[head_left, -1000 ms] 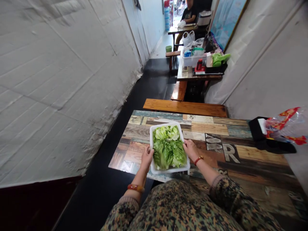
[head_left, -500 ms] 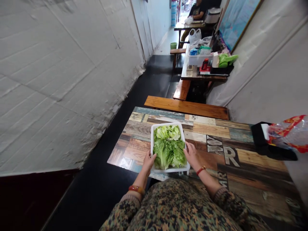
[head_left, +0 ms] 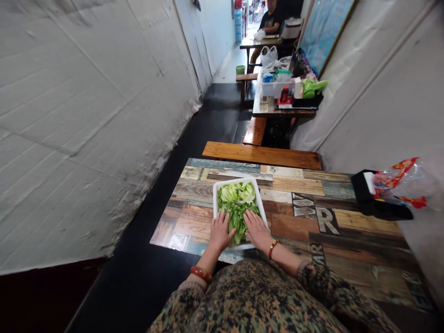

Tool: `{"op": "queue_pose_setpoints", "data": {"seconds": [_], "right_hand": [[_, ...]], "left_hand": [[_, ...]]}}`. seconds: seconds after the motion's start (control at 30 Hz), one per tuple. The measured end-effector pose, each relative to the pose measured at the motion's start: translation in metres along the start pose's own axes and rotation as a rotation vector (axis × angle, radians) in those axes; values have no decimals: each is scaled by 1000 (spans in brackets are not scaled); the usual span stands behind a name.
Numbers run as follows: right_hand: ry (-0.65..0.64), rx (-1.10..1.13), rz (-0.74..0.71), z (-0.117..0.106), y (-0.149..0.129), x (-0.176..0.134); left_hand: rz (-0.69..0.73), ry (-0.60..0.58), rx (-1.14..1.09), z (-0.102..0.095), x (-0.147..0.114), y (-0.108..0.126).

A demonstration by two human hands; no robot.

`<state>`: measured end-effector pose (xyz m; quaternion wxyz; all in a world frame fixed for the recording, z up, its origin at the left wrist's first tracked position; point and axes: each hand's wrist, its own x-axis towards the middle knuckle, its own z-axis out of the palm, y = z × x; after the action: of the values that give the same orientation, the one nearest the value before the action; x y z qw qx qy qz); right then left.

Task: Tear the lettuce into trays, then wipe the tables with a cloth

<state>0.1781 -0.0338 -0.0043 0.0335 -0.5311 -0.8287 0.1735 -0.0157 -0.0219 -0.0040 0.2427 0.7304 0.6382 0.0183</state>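
Note:
A white rectangular tray point(head_left: 261, 203) filled with green lettuce point(head_left: 239, 193) rests on the patterned wooden table point(head_left: 284, 226) in front of me. My left hand point(head_left: 220, 231) lies over the left side of the lettuce, palm down with its fingers apart. On the right side, my right hand point(head_left: 255, 227) is also spread flat on the leaves, its fingertips pointing inward. Neither hand grips anything. Part of the lettuce and the tray's near side are hidden under my hands.
At the table's right end sits a black holder point(head_left: 364, 192) with a red and clear plastic package point(head_left: 398, 180). A wooden bench point(head_left: 260, 154) runs along the far edge. Beyond stands a cluttered table point(head_left: 268, 108); a person point(head_left: 270, 21) is farther back. A white wall point(head_left: 86, 115) borders the left.
Both hands have left the tray's side rims and moved inward onto the lettuce, fingers now spread on top. The view has shifted slightly.

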Motion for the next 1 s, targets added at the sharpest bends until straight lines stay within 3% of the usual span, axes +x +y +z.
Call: {"op": "queue_pose_setpoints", "data": {"seconds": [0.23, 0.47, 0.6, 0.67, 0.83, 0.93, 1.0], "right_hand": [[104, 91, 59, -18, 15, 4], [-62, -15, 98, 1, 2, 9], [-103, 44, 86, -8, 8, 11], [-50, 90, 71, -18, 12, 12], [221, 187, 88, -40, 18, 11], [370, 321, 129, -38, 29, 7], [448, 411, 219, -25, 41, 1]], "left_hand": [[7, -4, 101, 2, -1, 2], [38, -18, 131, 5, 5, 1], [-2, -34, 92, 0, 4, 2], [-23, -31, 72, -3, 3, 4], [-57, 57, -20, -12, 4, 2], [-137, 207, -133, -13, 5, -12], [-201, 296, -224, -10, 3, -25]]}}
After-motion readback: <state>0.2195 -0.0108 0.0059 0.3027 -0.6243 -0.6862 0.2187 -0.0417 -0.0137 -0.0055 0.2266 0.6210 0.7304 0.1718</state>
